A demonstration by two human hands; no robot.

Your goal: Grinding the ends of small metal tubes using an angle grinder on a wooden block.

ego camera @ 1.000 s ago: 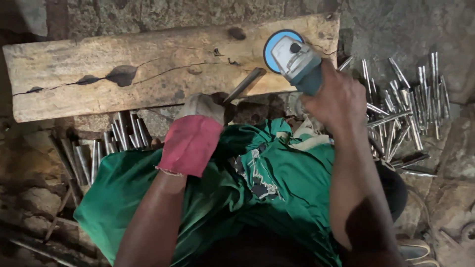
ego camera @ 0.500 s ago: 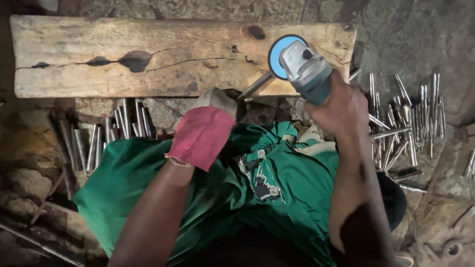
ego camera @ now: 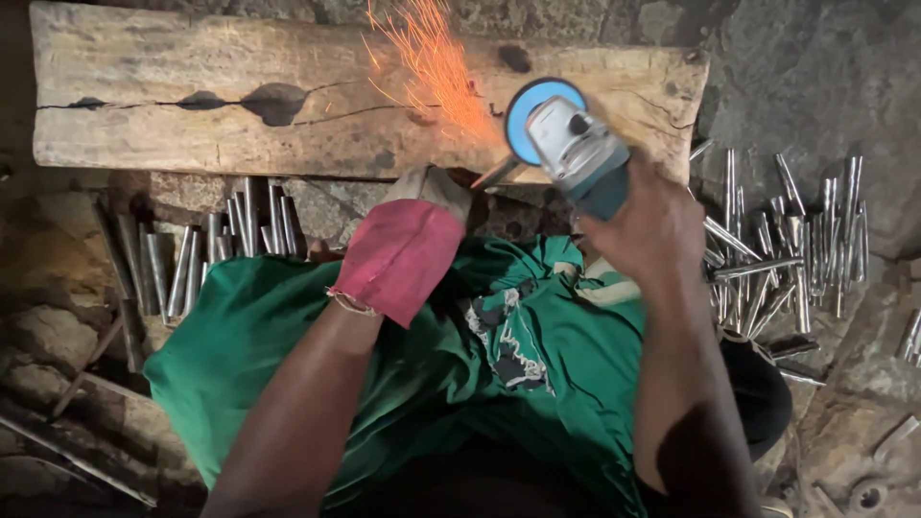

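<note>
Sparks (ego camera: 432, 58) spray up across the plank (ego camera: 192, 125) as the right hand (ego camera: 638, 230) grips the grinder (ego camera: 574, 153), its blue disc (ego camera: 528, 115) set against a short metal rod (ego camera: 497, 173) at the plank's near edge. The left hand (ego camera: 408, 245), in a red and grey glove, closes round the rod's near end, just left of the grinder and above the green cloth (ego camera: 480, 364) over the lap. Cut rods lie in a heap (ego camera: 777, 249) on the right and a row (ego camera: 201, 249) on the left.
</note>
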